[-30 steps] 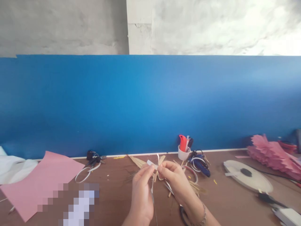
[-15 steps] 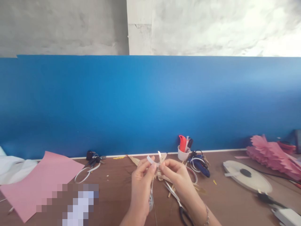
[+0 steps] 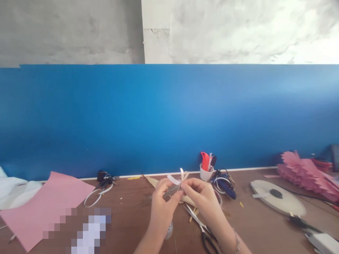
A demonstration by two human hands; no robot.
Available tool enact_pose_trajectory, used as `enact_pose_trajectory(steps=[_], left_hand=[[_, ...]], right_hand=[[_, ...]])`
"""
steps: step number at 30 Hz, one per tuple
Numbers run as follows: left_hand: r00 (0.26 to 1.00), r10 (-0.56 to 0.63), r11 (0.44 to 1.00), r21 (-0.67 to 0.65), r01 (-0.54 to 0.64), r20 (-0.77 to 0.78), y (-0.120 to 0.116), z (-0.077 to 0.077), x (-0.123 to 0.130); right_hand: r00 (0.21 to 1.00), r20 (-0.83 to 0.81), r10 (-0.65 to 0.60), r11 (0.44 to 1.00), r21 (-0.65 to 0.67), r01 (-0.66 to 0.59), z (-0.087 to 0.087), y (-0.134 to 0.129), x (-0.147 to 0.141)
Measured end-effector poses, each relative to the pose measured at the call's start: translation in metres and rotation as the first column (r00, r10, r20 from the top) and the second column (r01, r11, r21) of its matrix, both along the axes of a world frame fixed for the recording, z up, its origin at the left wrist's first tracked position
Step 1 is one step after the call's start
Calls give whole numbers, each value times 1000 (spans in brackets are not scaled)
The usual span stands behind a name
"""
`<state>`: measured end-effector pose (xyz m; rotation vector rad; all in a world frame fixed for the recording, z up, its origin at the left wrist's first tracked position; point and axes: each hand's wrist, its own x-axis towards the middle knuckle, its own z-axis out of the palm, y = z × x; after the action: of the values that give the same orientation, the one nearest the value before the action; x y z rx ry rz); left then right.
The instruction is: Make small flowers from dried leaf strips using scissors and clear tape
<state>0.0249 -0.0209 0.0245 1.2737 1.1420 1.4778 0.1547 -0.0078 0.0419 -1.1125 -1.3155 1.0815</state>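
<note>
A short white strip [image 3: 174, 180] sticks out between my two hands near the middle of the table, beside a small pale upright piece [image 3: 182, 174]. My left hand [image 3: 164, 203] is curled, its thumb and fingertips meeting near the strip. From the right, my right hand [image 3: 202, 197] pinches the pale piece where the two meet; my fingers hide the join. Dry tan husk-like strips [image 3: 150, 181] lie behind and under my hands. Open scissors [image 3: 202, 227] with black handles rest by my right wrist, and a small clear roll [image 3: 169, 230] is beside my left forearm.
Pink paper [image 3: 50, 204] and white sheeting [image 3: 16, 192] lie at left, near keys [image 3: 106, 180]. Behind my right hand stands a white cup [image 3: 206, 173] of tools. A pale oval disc [image 3: 278, 197], a cord and folded pink paper [image 3: 307, 176] are at right.
My left hand has shifted slightly right, its thumb now off the white strip and nearer my right fingertips. The strip's free end has tilted and moved a little right.
</note>
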Motion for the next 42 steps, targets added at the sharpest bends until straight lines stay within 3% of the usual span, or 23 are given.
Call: enact_pose_trajectory(steps=[3, 7, 10, 13, 18, 23, 27, 30, 35, 38, 42], left_hand=[[999, -9, 999, 42, 10, -32, 1, 1, -1], [998, 63, 998, 29, -62, -12, 2, 0, -3], [984, 90, 993, -90, -76, 155, 4, 0, -5], [902, 132, 978, -204, -50, 412, 7, 4, -11], [701, -15, 940, -229, 253, 713, 11, 9, -22], [596, -165, 858, -184, 480, 786, 10, 1, -18], [631, -263, 868, -106, 484, 730, 9, -7, -13], [700, -241, 908, -97, 407, 673, 8, -6, -10], [792, -223, 938, -97, 334, 569, 3, 2, -6], [788, -212, 941, -97, 324, 578, 1, 5, -4], [730, -175, 936, -118, 331, 661, 3, 3, -4]], right_hand=[[999, 21, 48, 999, 6, -48, -4, 0, -1], [992, 57, 111, 994, 12, -112, -6, -3, -1], [980, 192, 47, 998, 25, -53, -3, -9, 0], [963, 268, 11, 1000, 7, -13, -1, -9, 3], [992, 116, 48, 999, -15, -47, -8, -2, 2], [996, -62, 66, 998, 2, -66, -8, -3, -3], [995, -100, -19, 996, 84, 27, 2, -11, -2], [999, -44, -7, 994, 106, 11, 7, -16, -1], [998, 52, 44, 998, -36, -42, 5, -19, -4], [997, 47, 53, 998, -36, -51, 4, -20, -6], [971, 238, -12, 992, 121, -17, 7, -23, -8]])
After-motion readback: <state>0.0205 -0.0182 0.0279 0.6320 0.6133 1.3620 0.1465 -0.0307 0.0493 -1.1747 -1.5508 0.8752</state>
